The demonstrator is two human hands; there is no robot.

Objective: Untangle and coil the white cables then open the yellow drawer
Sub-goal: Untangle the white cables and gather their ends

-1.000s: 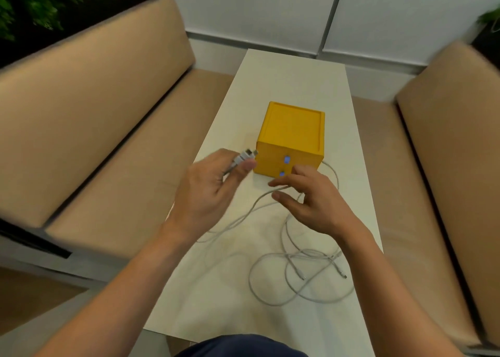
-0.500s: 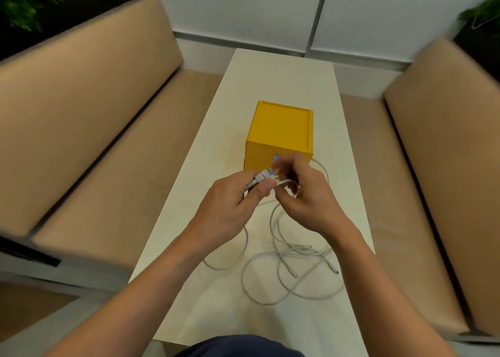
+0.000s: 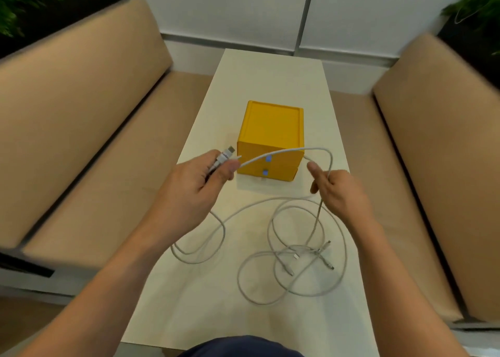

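Left hand [image 3: 194, 191] pinches plug [image 3: 226, 153], tip pointing away; right hand [image 3: 338, 191] grips white cable [image 3: 284, 151].

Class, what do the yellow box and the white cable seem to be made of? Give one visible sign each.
Box: probably matte plastic; uniform colour, crisp moulded rim. Cable: likely rubbery plastic sheath; smooth, bends in loose loops.

Head view, forward and steeply downward
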